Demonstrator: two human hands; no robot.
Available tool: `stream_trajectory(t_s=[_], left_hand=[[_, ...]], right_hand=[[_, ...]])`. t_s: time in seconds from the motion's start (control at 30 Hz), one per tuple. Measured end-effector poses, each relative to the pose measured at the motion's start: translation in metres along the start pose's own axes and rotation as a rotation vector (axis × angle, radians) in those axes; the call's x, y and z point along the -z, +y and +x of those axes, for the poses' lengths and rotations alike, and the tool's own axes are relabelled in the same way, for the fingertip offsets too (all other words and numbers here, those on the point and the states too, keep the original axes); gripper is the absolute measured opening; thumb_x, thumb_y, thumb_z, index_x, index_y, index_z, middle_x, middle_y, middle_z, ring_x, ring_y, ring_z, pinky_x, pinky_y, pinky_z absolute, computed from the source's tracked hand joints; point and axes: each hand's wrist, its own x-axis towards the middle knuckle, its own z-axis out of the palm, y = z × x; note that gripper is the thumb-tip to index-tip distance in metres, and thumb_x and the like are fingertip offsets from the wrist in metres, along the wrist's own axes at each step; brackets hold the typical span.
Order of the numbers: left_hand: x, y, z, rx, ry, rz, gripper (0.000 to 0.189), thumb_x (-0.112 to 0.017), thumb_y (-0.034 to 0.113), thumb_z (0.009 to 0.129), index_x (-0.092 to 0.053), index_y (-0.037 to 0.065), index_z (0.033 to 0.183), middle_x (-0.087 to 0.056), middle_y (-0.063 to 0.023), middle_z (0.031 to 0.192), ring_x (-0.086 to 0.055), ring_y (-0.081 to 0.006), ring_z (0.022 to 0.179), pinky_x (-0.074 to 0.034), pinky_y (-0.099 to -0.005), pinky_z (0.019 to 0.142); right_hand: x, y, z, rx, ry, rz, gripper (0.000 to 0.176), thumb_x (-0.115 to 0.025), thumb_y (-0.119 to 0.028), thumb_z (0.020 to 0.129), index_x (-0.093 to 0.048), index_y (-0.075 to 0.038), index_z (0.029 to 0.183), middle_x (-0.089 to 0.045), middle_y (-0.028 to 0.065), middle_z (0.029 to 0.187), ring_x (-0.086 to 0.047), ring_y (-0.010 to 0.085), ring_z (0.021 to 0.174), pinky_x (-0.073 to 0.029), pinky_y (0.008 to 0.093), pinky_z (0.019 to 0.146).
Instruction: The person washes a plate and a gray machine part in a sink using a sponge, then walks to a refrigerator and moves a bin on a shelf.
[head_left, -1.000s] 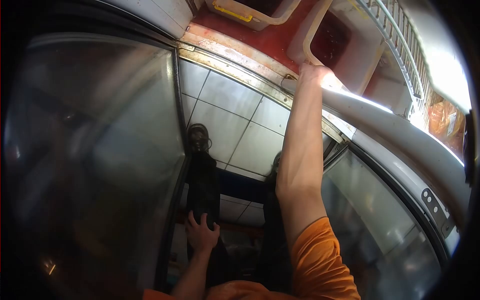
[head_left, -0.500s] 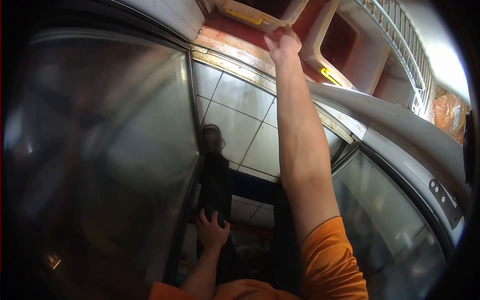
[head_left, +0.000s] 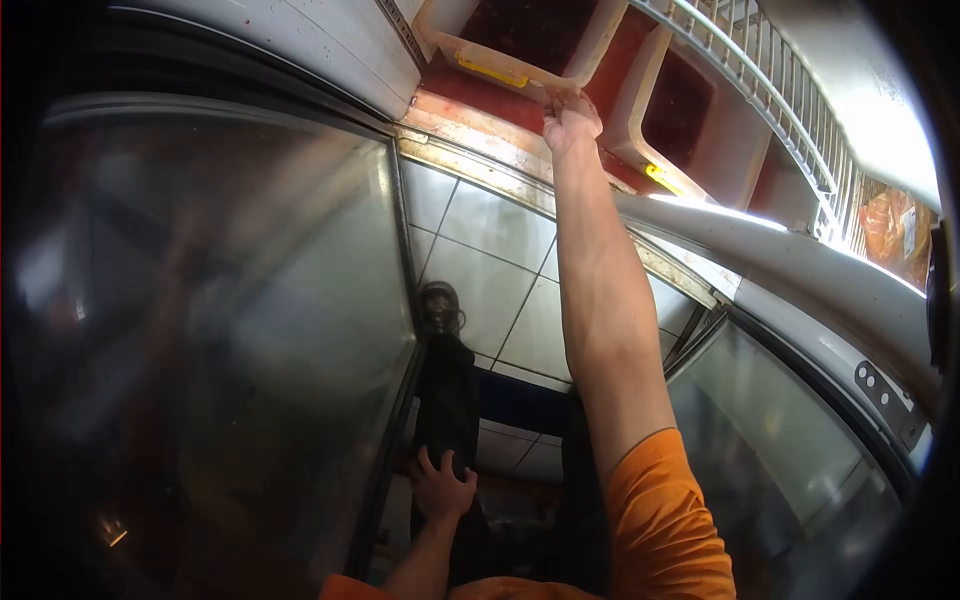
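My right hand [head_left: 570, 115] reaches far forward into an open refrigerated display case and grips the near rim of a white plastic tub [head_left: 520, 45] with a yellow handle clip and a dark red inside. A second white tub [head_left: 690, 120], also stained red, stands to its right. My left hand [head_left: 443, 487] hangs low with fingers spread against my dark trouser leg, holding nothing. My orange sleeve [head_left: 660, 510] shows at the bottom.
A curved glass door [head_left: 200, 330] fills the left, another glass panel [head_left: 790, 460] the lower right. White floor tiles [head_left: 490, 270] and my dark shoe [head_left: 440, 305] lie below. A wire rack [head_left: 790, 90] runs along the case's right side, orange packages [head_left: 885, 230] beyond it.
My right hand has left the right tub's rim and moved left to the tub with the yellow clip, closing on its near edge. The left hand stays on my leg.
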Motion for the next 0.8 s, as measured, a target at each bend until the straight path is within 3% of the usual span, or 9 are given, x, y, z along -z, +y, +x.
stream_trajectory(t_s=[0.17,0.27,0.37,0.63,0.7,0.77,0.8], left_hand=[[-0.001,-0.001,0.000,-0.014,0.026,0.011,0.043,-0.063,0.032,0.072,-0.055,0.014,0.111,-0.034,-0.0162,0.128,-0.038,-0.0365,0.116,-0.040,-0.0467,0.093],[0.001,-0.001,0.001,-0.015,0.024,0.009,0.043,-0.063,0.032,0.072,-0.055,0.014,0.110,-0.034,-0.0165,0.128,-0.038,-0.0366,0.117,-0.040,-0.0468,0.093],[0.003,0.001,0.001,-0.010,0.018,-0.007,0.043,-0.062,0.032,0.072,-0.056,0.013,0.110,-0.034,-0.0167,0.128,-0.038,-0.0370,0.117,-0.040,-0.0470,0.093],[0.001,0.000,0.000,-0.036,0.049,0.016,0.042,-0.062,0.032,0.072,-0.056,0.012,0.110,-0.035,-0.0174,0.128,-0.039,-0.0380,0.115,-0.040,-0.0470,0.092],[-0.001,0.001,-0.001,-0.017,0.039,-0.022,0.042,-0.062,0.032,0.072,-0.057,0.013,0.109,-0.036,-0.0178,0.127,-0.040,-0.0385,0.114,-0.040,-0.0464,0.092],[0.000,0.003,-0.004,-0.020,0.024,-0.040,0.043,-0.061,0.033,0.073,-0.055,0.013,0.111,-0.034,-0.0174,0.129,-0.039,-0.0383,0.116,-0.040,-0.0472,0.092],[0.001,0.005,-0.004,-0.007,0.008,-0.061,0.045,-0.059,0.034,0.074,-0.054,0.013,0.113,-0.032,-0.0169,0.131,-0.037,-0.0381,0.118,-0.040,-0.0479,0.093]], right_hand=[[-0.001,-0.001,0.016,-0.122,0.006,0.075,0.014,-0.052,-0.007,0.090,-0.047,-0.001,0.101,-0.058,0.0121,0.087,-0.060,0.0236,0.065,-0.050,0.0337,0.062],[0.003,-0.004,0.007,-0.037,0.000,-0.004,0.012,-0.053,-0.007,0.090,-0.046,0.000,0.097,-0.058,0.0139,0.081,-0.062,0.0257,0.068,-0.041,0.0259,0.045],[0.004,-0.009,-0.001,-0.012,0.060,-0.009,0.010,-0.053,-0.005,0.089,-0.045,-0.001,0.095,-0.058,0.0146,0.082,-0.063,0.0265,0.069,-0.038,0.0234,0.041],[0.008,-0.005,0.000,0.046,0.079,-0.049,0.009,-0.052,-0.005,0.089,-0.046,-0.001,0.095,-0.056,0.0133,0.077,-0.058,0.0207,0.062,-0.039,0.0234,0.043],[0.020,-0.002,0.004,-0.047,-0.124,0.071,0.016,-0.050,-0.017,0.092,-0.046,-0.001,0.095,-0.055,0.0137,0.076,-0.055,0.0189,0.058,-0.041,0.0276,0.043],[0.035,-0.011,-0.029,-0.113,-0.137,-0.060,0.032,-0.047,-0.032,0.094,-0.047,0.000,0.097,-0.055,0.0149,0.078,-0.054,0.0195,0.059,-0.045,0.0327,0.047],[0.063,0.003,-0.021,-0.212,-0.159,0.027,0.042,-0.043,-0.042,0.093,-0.047,-0.001,0.098,-0.055,0.0152,0.080,-0.055,0.0207,0.064,-0.047,0.0337,0.052]])
